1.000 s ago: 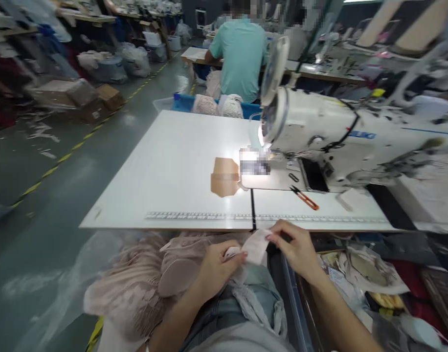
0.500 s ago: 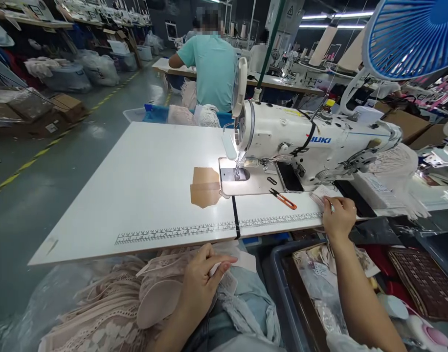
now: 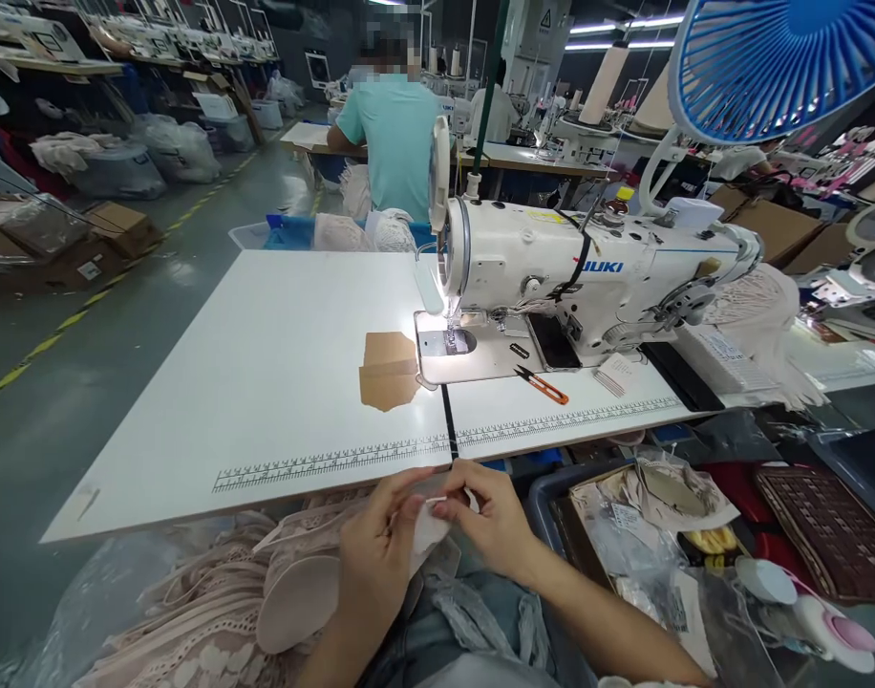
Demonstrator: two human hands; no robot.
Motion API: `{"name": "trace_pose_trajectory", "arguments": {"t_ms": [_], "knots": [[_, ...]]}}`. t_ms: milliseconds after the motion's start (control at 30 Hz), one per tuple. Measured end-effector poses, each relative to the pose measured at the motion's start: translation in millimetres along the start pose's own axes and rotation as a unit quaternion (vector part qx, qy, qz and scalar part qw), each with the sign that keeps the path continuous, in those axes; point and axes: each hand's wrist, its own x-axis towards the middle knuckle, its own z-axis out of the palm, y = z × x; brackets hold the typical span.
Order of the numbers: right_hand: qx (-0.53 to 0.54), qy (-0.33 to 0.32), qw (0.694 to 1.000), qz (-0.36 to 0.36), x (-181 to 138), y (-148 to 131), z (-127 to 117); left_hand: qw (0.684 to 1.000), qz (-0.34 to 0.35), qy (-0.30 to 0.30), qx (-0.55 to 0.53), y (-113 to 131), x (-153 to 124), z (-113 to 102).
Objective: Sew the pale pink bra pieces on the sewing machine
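Observation:
Just in front of the table edge, my left hand [image 3: 376,545] is closed on a small pale piece [image 3: 429,530] that looks like thin cloth or a label. At the upper edge of that same piece, my right hand [image 3: 491,521] pinches with thumb and forefinger. The fingers cover part of it. Beneath my left forearm is a pile of beige lace garments [image 3: 186,612], with a smooth molded cup [image 3: 298,602] showing. Small printed labels [image 3: 613,375] lie on the table to the right.
A white JUKI sewing machine [image 3: 566,258] stands on the white table [image 3: 287,363]. Orange thread snips [image 3: 544,385], a dark phone [image 3: 554,342] and brown paper [image 3: 389,371] lie there. A grey bin [image 3: 552,506] is below right; a blue fan [image 3: 788,67] hangs above. Another person [image 3: 391,143] sits ahead.
My right hand has left the labels on the table and come left to meet my left hand at the pale piece. The view has shifted slightly.

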Motion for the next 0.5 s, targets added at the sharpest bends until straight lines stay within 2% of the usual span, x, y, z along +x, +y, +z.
{"name": "trace_pose_trajectory", "arguments": {"t_ms": [100, 200, 233, 267, 300, 367, 400, 500], "knots": [[0.040, 0.013, 0.999, -0.013, 5.1, -2.0, -1.2, 0.999, -0.002, 0.052, -0.002, 0.5, 1.0, -19.9], [0.145, 0.020, 0.989, 0.007, 4.0, -5.4, -8.9, 0.987, -0.018, 0.158, 0.003, -2.4, 2.7, -50.5], [0.185, 0.024, 0.982, 0.023, 2.3, -7.2, -12.9, 0.984, -0.030, 0.177, -0.001, -5.9, 2.6, -63.0], [0.219, 0.032, 0.975, 0.035, 0.6, -8.9, -17.5, 0.983, -0.044, 0.176, -0.004, -11.4, 1.7, -76.7], [0.241, 0.044, 0.969, 0.037, -0.6, -10.2, -22.5, 0.988, -0.057, 0.146, -0.010, -19.0, -0.3, -91.6], [0.254, 0.052, 0.965, 0.027, -0.3, -10.2, -31.7, 0.994, -0.109, 0.031, 0.013, -39.0, -9.3, -123.9], [0.255, 0.054, 0.965, 0.026, 1.2, -8.9, -35.0, 0.991, -0.130, 0.004, 0.036, -49.8, -16.7, -140.1], [0.231, 0.055, 0.971, 0.026, 6.5, -5.6, -36.1, 0.978, -0.184, 0.028, 0.094, -72.2, -45.4, -173.9]]}}
